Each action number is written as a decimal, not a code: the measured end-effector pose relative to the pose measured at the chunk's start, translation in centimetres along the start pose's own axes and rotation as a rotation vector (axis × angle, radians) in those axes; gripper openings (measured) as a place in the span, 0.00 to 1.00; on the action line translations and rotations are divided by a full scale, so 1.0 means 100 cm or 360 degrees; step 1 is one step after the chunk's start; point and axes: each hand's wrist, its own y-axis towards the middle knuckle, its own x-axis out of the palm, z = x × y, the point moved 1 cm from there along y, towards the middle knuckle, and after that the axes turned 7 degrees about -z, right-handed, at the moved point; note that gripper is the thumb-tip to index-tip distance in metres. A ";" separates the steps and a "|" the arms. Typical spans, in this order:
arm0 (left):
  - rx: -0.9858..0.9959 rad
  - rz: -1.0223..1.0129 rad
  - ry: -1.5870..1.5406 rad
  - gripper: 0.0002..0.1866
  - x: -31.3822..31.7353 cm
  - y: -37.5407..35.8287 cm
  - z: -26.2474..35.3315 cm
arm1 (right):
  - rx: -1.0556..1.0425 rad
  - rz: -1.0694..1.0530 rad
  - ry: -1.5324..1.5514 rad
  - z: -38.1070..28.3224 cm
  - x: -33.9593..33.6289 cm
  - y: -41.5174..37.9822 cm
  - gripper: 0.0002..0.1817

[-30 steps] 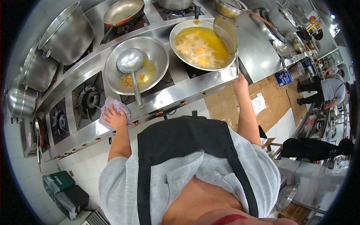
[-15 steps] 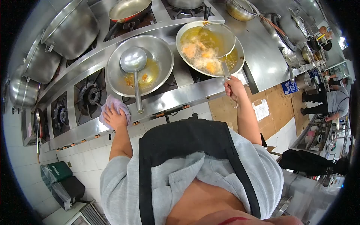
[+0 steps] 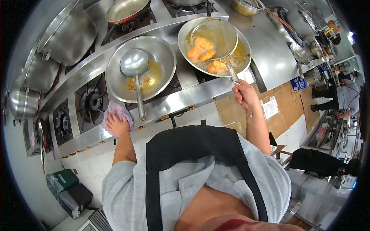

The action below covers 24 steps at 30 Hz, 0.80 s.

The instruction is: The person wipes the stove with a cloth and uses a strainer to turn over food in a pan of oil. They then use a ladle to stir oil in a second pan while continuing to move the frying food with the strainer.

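My right hand (image 3: 246, 94) grips the metal handle of a wire-mesh strainer (image 3: 216, 32), whose round head lies over the right-hand pan. Inside that white-rimmed pan (image 3: 185, 57), golden fried pieces (image 3: 201, 50) sit in bubbling yellow oil, some beside the strainer's rim. My left hand (image 3: 117, 124) holds a bunched lilac cloth (image 3: 122, 109) against the stove's front edge, fingers spread over it. Between my hands stands a wide steel pan (image 3: 163, 57) with a little oil and brown bits. A large ladle (image 3: 134, 62) rests in it, its handle hanging over the near rim.
Gas burners (image 3: 90, 99) line the stove (image 3: 196, 92) to the left. Large steel pots (image 3: 69, 36) and a red frying pan (image 3: 127, 10) stand behind. A steel bowl (image 3: 246, 7) sits on the right counter (image 3: 266, 50). Another person (image 3: 347, 98) stands far right.
The strainer's head has tilted and shifted slightly left and up, my right hand moving a little with it. The foam has thinned, and the fried pieces show more clearly. The left hand stays on the cloth.
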 end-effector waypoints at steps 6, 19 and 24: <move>0.0023 0.0017 -0.0052 0.26 -0.003 0.000 0.000 | -0.0184 0.0300 -0.0543 0.008 0.007 -0.015 0.12; 0.0000 0.0091 -0.0179 0.26 -0.004 -0.002 0.000 | -0.0370 0.0753 -0.1711 0.031 0.043 0.014 0.23; -0.0029 0.0083 -0.0188 0.26 -0.005 -0.002 0.003 | -0.0380 0.0731 -0.1474 0.026 0.062 -0.019 0.20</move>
